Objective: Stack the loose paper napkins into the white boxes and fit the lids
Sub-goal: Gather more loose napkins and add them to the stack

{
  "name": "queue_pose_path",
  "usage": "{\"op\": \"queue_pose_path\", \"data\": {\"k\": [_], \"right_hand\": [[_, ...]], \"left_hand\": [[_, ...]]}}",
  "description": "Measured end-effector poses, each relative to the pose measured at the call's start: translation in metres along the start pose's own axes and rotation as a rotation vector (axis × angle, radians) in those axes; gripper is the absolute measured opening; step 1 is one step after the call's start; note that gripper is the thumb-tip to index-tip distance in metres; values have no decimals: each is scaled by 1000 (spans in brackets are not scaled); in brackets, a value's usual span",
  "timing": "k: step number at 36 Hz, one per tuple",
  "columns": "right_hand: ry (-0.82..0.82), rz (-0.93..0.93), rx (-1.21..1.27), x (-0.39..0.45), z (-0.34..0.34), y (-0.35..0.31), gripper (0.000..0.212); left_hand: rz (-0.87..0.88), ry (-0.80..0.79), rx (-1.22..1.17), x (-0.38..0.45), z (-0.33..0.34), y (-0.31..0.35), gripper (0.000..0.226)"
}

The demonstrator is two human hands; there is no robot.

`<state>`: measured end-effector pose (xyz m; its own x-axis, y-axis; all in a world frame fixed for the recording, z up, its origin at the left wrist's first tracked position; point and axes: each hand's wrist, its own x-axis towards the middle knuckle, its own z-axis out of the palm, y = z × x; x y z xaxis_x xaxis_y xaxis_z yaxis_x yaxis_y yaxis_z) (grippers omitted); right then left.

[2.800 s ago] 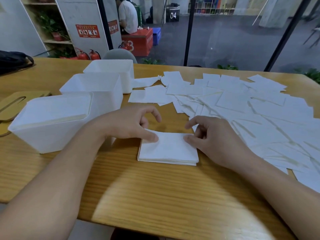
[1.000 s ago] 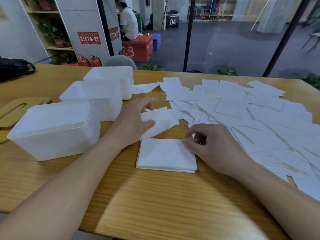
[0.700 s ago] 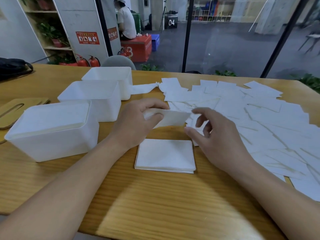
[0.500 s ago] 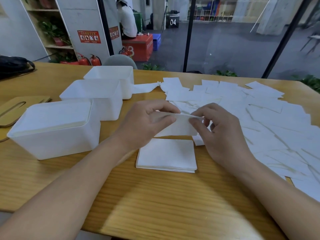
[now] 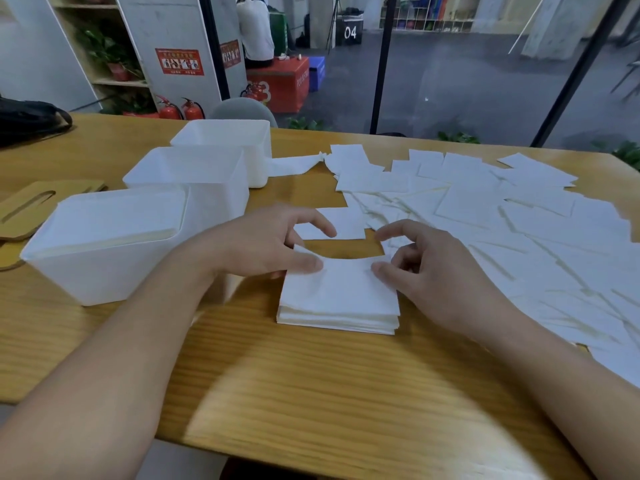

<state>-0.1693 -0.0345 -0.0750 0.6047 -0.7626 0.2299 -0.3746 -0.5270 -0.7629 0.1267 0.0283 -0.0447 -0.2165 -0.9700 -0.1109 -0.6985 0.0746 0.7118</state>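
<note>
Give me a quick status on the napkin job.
Both hands, left and right, pressing top napkin onto stack. Nearest box full, no lid. Loose napkins remain; nothing blocking.

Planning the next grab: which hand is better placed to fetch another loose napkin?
Probably the right hand: the loose napkins are spread on its side, just beyond it. The left hand sits nearer the boxes.

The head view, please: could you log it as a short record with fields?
left hand: thumb on top napkin of stack
right hand: fingertips at that napkin's right edge
stack: on table, squared
near box: full of napkins, no lid
other boxes: two, behind it, open
loose napkins: spread at right
wooden lids: far left
</note>
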Motion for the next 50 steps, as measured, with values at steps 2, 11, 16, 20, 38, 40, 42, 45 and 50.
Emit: {"op": "queue_pose_path", "data": {"k": [2,11,16,20,38,40,42,45,50], "right_hand": [[-6,2,-42,0,1,1,27],[-49,31,-119,-1,2,9,27],[-27,9,-143,0,2,10,20],[0,-20,-148,-1,4,9,15],[-13,-22,-128,0,6,11,10],[-6,-21,-122,0,5,10,10],[0,-17,-118,0,5,9,10],[14,-9,-123,-1,6,7,10],[86,-6,-124,0,3,5,13]], "left_hand": [[-8,-8,-17,0,0,1,45],[-85,42,62,1,0,-3,49],[-10,485,126,13,5,-15,15],[-55,574,251,28,17,-24,8],[-146,524,199,37,21,-29,6],[-141,523,171,36,23,-30,8],[-143,516,165,36,24,-30,9],[-148,522,165,35,24,-28,7],[-61,611,136,34,25,-20,5]]}}
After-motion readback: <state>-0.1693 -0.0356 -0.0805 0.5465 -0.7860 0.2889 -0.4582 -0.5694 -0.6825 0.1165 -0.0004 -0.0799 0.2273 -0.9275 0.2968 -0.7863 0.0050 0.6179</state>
